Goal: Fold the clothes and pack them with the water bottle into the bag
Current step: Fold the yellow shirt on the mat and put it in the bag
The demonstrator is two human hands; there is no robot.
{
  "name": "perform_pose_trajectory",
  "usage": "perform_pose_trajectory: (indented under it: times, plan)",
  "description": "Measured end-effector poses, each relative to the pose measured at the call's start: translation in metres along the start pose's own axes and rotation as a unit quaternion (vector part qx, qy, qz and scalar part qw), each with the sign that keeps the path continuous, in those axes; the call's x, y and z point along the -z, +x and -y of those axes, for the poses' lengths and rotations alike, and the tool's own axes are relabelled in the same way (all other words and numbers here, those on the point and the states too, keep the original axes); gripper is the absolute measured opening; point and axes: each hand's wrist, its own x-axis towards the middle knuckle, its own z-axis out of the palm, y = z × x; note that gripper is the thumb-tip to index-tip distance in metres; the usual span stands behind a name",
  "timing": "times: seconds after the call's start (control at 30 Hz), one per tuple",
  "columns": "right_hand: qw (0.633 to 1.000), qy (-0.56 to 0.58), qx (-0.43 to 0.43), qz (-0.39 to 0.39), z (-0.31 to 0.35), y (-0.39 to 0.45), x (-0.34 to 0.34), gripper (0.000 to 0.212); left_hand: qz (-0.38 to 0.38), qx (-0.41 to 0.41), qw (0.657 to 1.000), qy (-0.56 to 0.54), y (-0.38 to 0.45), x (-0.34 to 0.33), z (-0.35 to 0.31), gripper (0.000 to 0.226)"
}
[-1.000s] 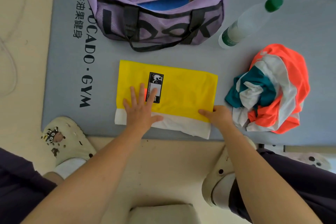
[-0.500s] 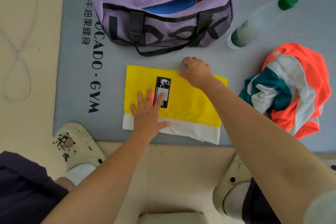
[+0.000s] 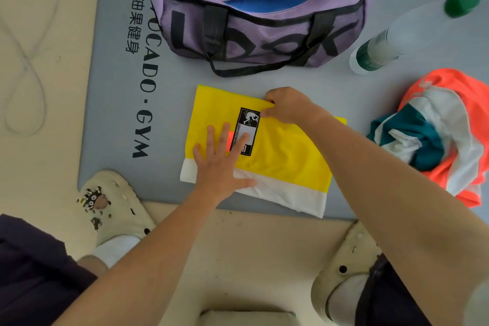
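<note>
Spread across a pale floor [image 3: 53, 156]: a grey gym mat [image 3: 111, 114] printed with dark lettering, carrying everything in use. Beyond both hands, at the mat's far side: a lilac duffel bag [image 3: 264, 21] with black straps, unzipped, something blue visible inside. Out past the right forearm, well apart from either hand: an unfolded heap of orange, white and teal clothes [image 3: 439, 140]. Directly under both hands, near the mat's close edge: a folded yellow garment [image 3: 291, 156] with a white band along its near side and a black-and-white label [image 3: 247, 127] on top. Beyond the right hand and off to its right, just beside the bag: a clear water bottle [image 3: 402, 34] with a green cap, lying on its side on the mat. Left hand [image 3: 222, 164] laid flat on the garment's left part, fingers straight and spread, tips touching the label, grip released and pressing only. Right hand [image 3: 288, 107] at the garment's far edge, just beyond the left fingertips, fingers curled, thumb against the label's top, grip grasping the yellow fold. Below the left wrist, half on the mat's corner: a cream clog [image 3: 113, 206] with a small charm. Under the right forearm, on the floor: a second cream clog [image 3: 346, 272]. Dark trouser legs at both lower corners.
</note>
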Motion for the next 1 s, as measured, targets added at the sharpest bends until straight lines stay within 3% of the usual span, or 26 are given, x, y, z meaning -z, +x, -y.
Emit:
perform_pose_trajectory:
  times: [0.17,0.3,0.37,0.47,0.53,0.57,0.67,0.8,0.93,1.0]
  plan:
    - [0.993,0.073,-0.093,-0.029,-0.024,-0.012,-0.007,0.042,0.012,-0.069,0.997,-0.020,0.049,0.030,0.015,0.093]
    - [0.958,0.202,-0.191,-0.075,-0.056,-0.050,-0.029,0.033,0.008,-0.192,0.981,0.027,0.082,0.055,0.001,0.081]
    - [0.932,0.248,-0.242,-0.106,-0.069,-0.074,-0.046,0.034,-0.007,-0.193,0.981,0.004,0.084,0.058,-0.015,0.077]
    - [0.884,0.325,-0.301,-0.148,-0.077,-0.110,-0.071,0.033,-0.079,-0.090,0.987,-0.105,0.063,0.056,-0.030,0.063]
    - [0.862,0.362,-0.316,-0.159,-0.077,-0.128,-0.084,0.034,-0.159,0.039,0.971,-0.175,0.037,0.047,-0.035,0.044]
    - [0.857,0.373,-0.316,-0.163,-0.076,-0.134,-0.089,0.036,-0.159,0.122,0.955,-0.218,0.024,0.042,-0.036,0.037]
    - [0.855,0.382,-0.305,-0.175,-0.073,-0.146,-0.096,0.036,-0.038,0.314,0.894,-0.317,-0.001,0.027,-0.051,0.037]
    - [0.866,0.348,-0.308,-0.182,-0.078,-0.151,-0.094,0.034,0.005,0.347,0.850,-0.395,0.003,0.023,-0.070,0.045]
    - [0.878,0.314,-0.305,-0.194,-0.085,-0.152,-0.095,0.028,0.042,0.380,0.755,-0.533,0.019,0.023,-0.083,0.039]
    - [0.876,0.321,-0.302,-0.196,-0.088,-0.152,-0.097,0.028,0.068,0.374,0.757,-0.531,0.023,0.023,-0.087,0.035]
